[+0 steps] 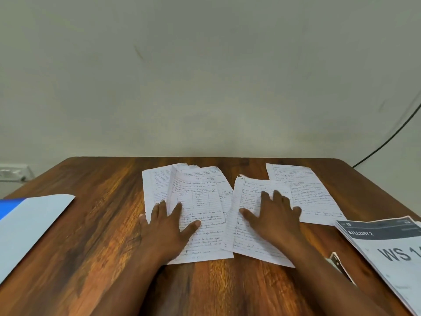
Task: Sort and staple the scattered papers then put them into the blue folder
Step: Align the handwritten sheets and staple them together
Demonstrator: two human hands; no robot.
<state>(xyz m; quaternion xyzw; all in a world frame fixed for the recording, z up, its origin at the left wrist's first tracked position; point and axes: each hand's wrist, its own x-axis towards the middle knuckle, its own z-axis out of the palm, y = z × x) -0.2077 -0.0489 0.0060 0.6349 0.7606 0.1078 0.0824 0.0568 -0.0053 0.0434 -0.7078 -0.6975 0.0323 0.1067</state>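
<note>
Several handwritten ruled sheets lie scattered across the middle of the wooden table [95, 224]. My left hand [169, 224] rests flat on the left pile of sheets [200, 197], fingers spread, thumb out to the right. My right hand [273, 215] presses flat on a middle sheet [246, 242] that overlaps the left pile. Another written sheet [307, 192] lies further right, untouched. The blue folder [29, 226] lies at the left table edge, its pale cover up and a blue strip showing. A stapler is partly visible at the right [337, 261], mostly hidden behind my right forearm.
A printed stack with a dark header and large letters [387, 252] lies at the right edge. A black cable [387, 140] runs down the wall at the back right. A wall socket [13, 172] sits at the far left. Bare wood shows in front of my arms.
</note>
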